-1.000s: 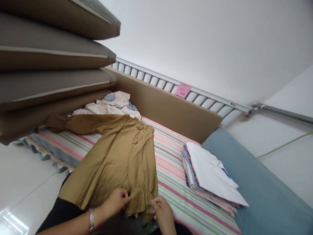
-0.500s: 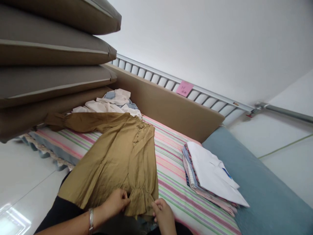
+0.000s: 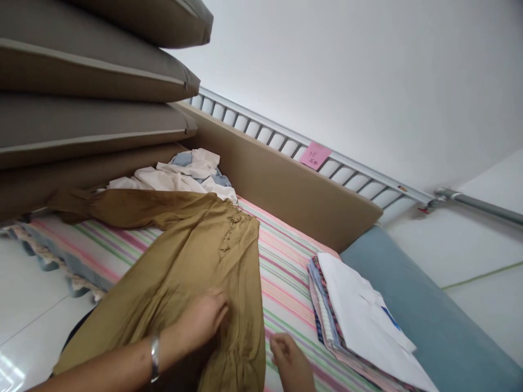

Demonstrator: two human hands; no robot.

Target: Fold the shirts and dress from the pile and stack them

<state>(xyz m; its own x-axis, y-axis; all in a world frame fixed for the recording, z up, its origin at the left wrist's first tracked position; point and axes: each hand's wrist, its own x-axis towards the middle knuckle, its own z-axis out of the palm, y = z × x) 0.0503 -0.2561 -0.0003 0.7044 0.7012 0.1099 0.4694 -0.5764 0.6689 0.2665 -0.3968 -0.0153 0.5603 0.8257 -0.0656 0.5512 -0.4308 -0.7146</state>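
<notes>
An olive-brown blouse (image 3: pixel 192 256) lies spread on the striped bed sheet, one sleeve stretched out to the left and the other folded down along its right side, with a gathered cuff near me. My left hand (image 3: pixel 206 316), with a silver bangle on its wrist, is over the lower front of the blouse beside the folded sleeve. Its fingers are curled together and slightly blurred; the fingertips are hidden, so any cloth in them does not show. To the right of the cuff, my right hand (image 3: pixel 291 359) is apart from the blouse, its fingers curled in with nothing visible in them.
A stack of folded clothes (image 3: pixel 359 310) with a white garment on top sits at the right. Crumpled white and blue clothes (image 3: pixel 183 171) lie behind the blouse. Thick brown cushions (image 3: pixel 93 120) are piled at the left. A brown board (image 3: pixel 281 174) stands against the metal rail.
My left hand has moved up from the cuff onto the blouse. My right hand has let go of the cuff and shifted right. The view has tilted slightly.
</notes>
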